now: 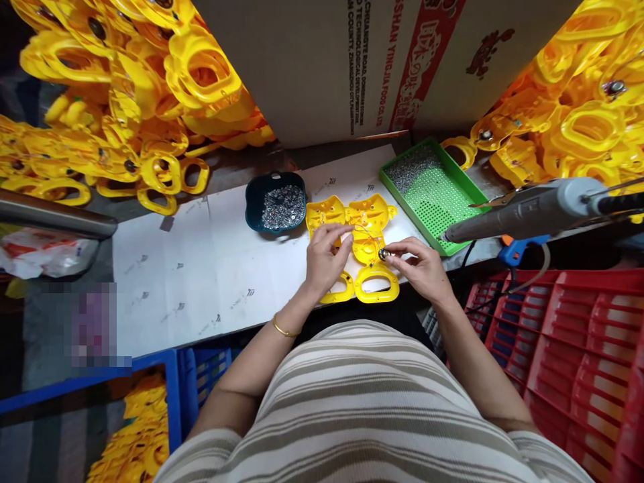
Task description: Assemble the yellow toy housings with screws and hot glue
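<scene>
Two yellow plastic shell halves with loop handles lie side by side on the work surface in front of me. The left shell half (326, 209) is partly covered by my left hand (325, 260). Its thumb and forefinger come together over the shells, near thin wires; what they pinch, if anything, is too small to make out. Wires cross the hollow inside of the right shell half (369, 211). Beside its handle, my right hand (420, 268) pinches a small dark round part (384, 254) between thumb and fingers.
A dark bowl of small screws (282, 206) stands left of the shells. To the right are a green tray (433, 201) with small metal pieces, a grey electric screwdriver (518, 215) and a red crate (558, 349). Yellow shells pile up both sides of a cardboard box (312, 80).
</scene>
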Action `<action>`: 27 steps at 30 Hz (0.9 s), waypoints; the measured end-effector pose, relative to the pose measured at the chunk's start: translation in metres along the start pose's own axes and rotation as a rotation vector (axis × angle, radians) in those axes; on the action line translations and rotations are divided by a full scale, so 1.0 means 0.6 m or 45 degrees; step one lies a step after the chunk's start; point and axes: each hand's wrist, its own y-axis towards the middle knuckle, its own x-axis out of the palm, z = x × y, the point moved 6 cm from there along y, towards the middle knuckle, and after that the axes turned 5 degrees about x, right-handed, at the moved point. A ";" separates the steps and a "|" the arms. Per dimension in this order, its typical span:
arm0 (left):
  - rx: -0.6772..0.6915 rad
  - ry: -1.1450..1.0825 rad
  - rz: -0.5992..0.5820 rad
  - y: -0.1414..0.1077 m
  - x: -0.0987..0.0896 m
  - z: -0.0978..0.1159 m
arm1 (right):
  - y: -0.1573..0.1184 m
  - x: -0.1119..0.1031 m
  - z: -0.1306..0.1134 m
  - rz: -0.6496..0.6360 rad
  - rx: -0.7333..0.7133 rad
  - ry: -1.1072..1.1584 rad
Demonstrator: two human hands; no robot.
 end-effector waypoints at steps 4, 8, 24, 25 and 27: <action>0.463 0.633 -0.256 0.035 0.018 0.028 | -0.010 0.002 0.003 -0.082 0.007 -0.095; 0.535 0.791 -0.454 0.054 0.051 0.028 | -0.018 0.009 -0.001 -0.094 -0.045 -0.146; 0.431 0.741 -0.101 0.068 0.063 0.026 | -0.005 -0.002 -0.020 -0.114 -0.082 -0.175; 0.439 0.764 -0.081 0.067 0.065 0.026 | -0.002 0.001 -0.022 -0.091 -0.096 -0.231; 0.425 0.782 -0.061 0.067 0.068 0.022 | 0.006 0.009 -0.022 -0.036 -0.109 -0.396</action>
